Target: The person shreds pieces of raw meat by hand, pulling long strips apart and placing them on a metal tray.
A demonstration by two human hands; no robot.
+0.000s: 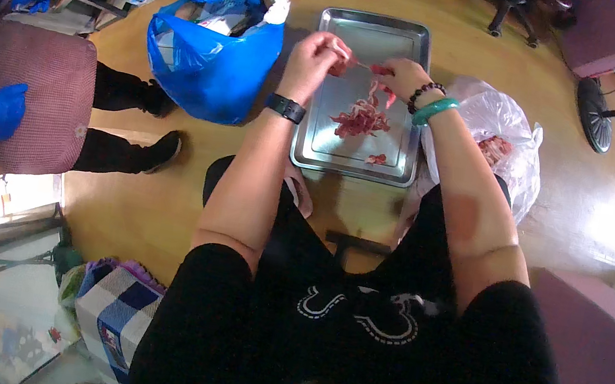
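Observation:
A rectangular metal tray [314, 148] lies before me with a heap of raw meat strips [360, 121] near its middle. A smaller scrap of meat [376, 159] rests by its near edge. Over the tray's left side, my left hand [318, 56] pinches a piece of raw meat [341, 66]. My right hand [403, 80] grips reddish meat [382, 70] over the right side, and a thin pale strand stretches between the two hands. Further strips hang below my right hand. To the right, a clear plastic bag [482, 99] holds more raw meat [494, 150].
A full blue plastic bag [212, 68] stands left of the tray. Beyond it a person's legs [126, 154] show beside a pink checked cloth [52, 91]. A wheeled chair base [509, 4] and a round black stand base [594, 114] are at upper right.

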